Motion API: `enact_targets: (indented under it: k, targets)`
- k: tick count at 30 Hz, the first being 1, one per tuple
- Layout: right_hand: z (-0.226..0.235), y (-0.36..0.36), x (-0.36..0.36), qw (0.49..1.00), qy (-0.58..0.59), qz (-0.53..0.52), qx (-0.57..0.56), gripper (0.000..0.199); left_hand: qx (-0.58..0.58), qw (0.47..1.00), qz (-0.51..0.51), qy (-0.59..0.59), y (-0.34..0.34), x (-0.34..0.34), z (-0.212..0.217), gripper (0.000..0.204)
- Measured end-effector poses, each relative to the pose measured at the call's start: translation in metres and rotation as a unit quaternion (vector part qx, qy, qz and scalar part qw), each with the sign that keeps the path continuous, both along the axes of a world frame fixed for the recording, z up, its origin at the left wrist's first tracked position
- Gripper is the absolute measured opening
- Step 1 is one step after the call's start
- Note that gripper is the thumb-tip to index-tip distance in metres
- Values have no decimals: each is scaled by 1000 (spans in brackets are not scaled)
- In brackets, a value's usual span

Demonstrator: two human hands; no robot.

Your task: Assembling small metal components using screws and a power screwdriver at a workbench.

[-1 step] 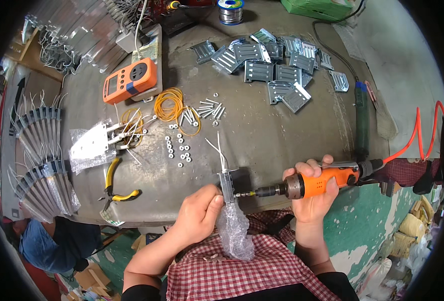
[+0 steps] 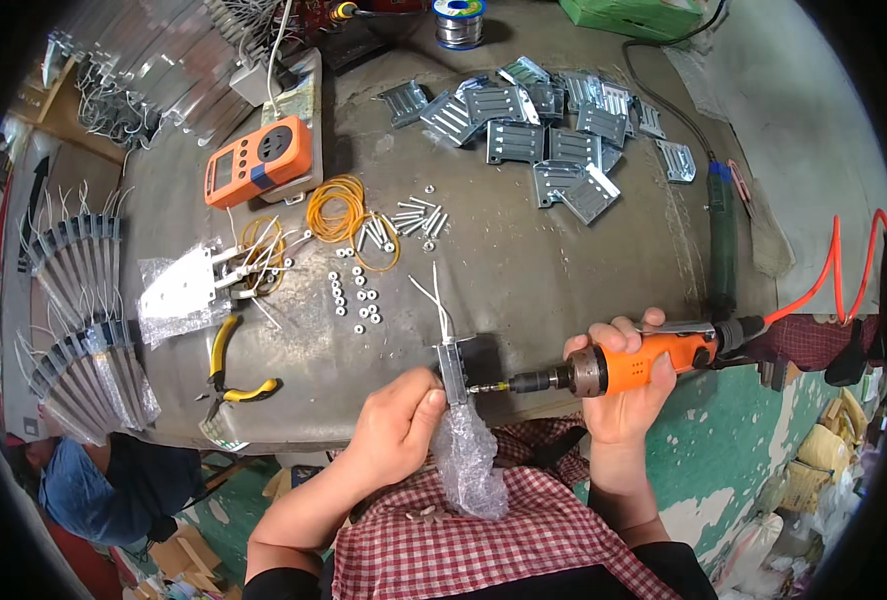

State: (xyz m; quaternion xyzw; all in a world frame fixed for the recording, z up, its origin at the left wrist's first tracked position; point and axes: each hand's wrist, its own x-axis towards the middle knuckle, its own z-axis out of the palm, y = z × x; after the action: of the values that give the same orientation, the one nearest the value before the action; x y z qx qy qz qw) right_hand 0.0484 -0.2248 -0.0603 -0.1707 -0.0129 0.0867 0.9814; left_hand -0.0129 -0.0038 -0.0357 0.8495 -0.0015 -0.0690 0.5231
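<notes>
At the table's front edge my left hand (image 2: 395,424) is closed round a narrow grey metal part (image 2: 451,372). Two white wires (image 2: 440,312) rise from the part's top, and bubble wrap (image 2: 471,465) covers its lower end. My right hand (image 2: 627,390) grips an orange power screwdriver (image 2: 635,368), held level, with a red hose (image 2: 813,284) running off its back end. The screwdriver's bit (image 2: 490,386) points left and meets the side of the metal part; the screw head, if any, is too small to see.
White nuts (image 2: 361,308), loose screws (image 2: 424,216) and rubber bands (image 2: 336,206) lie mid-table. Yellow-handled pliers (image 2: 223,370) and a wrapped white-wired bundle (image 2: 178,292) are left. Behind are metal brackets (image 2: 515,143), an orange meter (image 2: 259,162) and a solder spool (image 2: 459,28). A green-handled tool (image 2: 723,245) lies right.
</notes>
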Motion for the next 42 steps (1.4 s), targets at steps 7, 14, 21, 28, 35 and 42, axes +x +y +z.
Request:
enact_targets:
  k: [7,14,21,28,35,42]
  targets:
    - [2,3,0,1000,-14,16,3,39,18,1000,-19,12,3,2,3,18]
    - [-12,6,2,999,32,15,20,39,119,985,-127,-12,23,31,34,18]
    - [-10,8,-4,999,50,-4,10,40,262,935,-10,-240,28,118,22,10]
    - [-6,9,-5,999,38,-5,10,38,458,843,-70,-274,30,166,-10,9]
    - [-11,9,-5,998,65,-17,3,41,284,916,44,-281,44,129,4,11]
    - [-14,8,-3,998,65,-2,17,42,-108,986,129,1,24,-3,4,11]
